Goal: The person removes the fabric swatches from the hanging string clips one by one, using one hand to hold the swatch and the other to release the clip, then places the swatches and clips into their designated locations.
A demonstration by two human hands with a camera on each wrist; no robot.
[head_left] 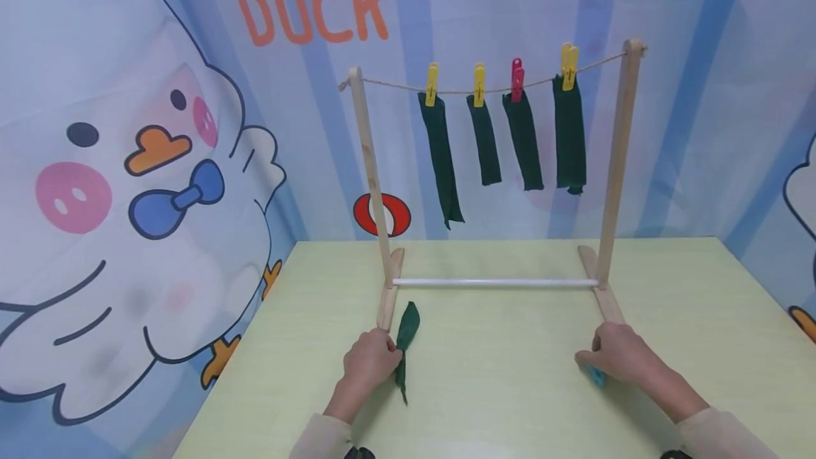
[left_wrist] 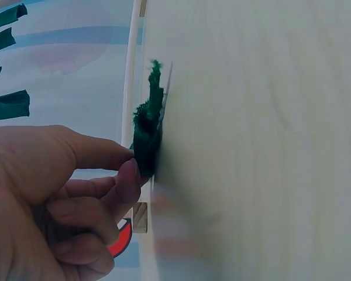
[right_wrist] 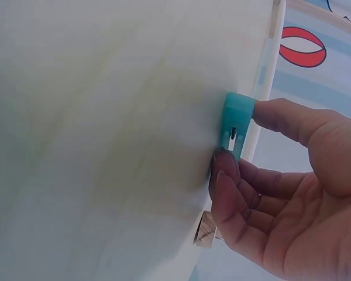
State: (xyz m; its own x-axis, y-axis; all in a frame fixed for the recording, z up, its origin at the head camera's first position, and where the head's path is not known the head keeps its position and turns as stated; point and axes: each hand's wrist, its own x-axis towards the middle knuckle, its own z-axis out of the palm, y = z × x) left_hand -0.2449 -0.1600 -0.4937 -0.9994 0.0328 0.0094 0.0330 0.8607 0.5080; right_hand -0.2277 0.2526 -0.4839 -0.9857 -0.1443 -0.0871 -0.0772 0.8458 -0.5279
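Pinching dark green cloth strip (head_left: 409, 324) in nearly closed left grip (head_left: 371, 358), teal plastic clothespin (right_wrist: 238, 110) in slightly parted right grip (head_left: 618, 353). Could totally drop the strip by slackening that pinch.

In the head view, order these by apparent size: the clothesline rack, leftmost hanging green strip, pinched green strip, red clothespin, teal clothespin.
1. Clothesline rack
2. Leftmost hanging green strip
3. Pinched green strip
4. Red clothespin
Unranked: teal clothespin, since the right hand partly covers it.
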